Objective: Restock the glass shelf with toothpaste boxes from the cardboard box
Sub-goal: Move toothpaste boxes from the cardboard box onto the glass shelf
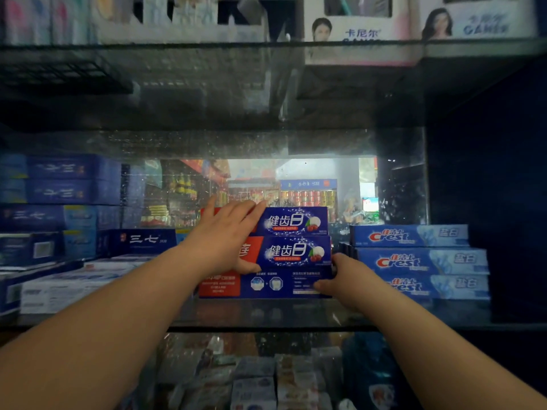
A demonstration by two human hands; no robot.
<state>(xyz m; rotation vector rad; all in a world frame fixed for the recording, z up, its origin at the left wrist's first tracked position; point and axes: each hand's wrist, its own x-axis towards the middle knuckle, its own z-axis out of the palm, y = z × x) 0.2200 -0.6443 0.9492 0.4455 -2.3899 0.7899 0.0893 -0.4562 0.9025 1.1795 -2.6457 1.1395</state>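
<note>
Two hands on the job: the left hand (225, 235) lies flat with fingers straight across the red-and-blue toothpaste boxes (296, 251), thumb down at the front of the stack. The right hand (346, 279) has its fingers curled round the right end of the lowest box (fingertips are tucked out of sight). The stack sits near the middle of the glass shelf (266, 315), just beside a pile of light-blue Crest boxes (420, 261) on the right, with dark blue boxes (139, 239) off to the left
</note>
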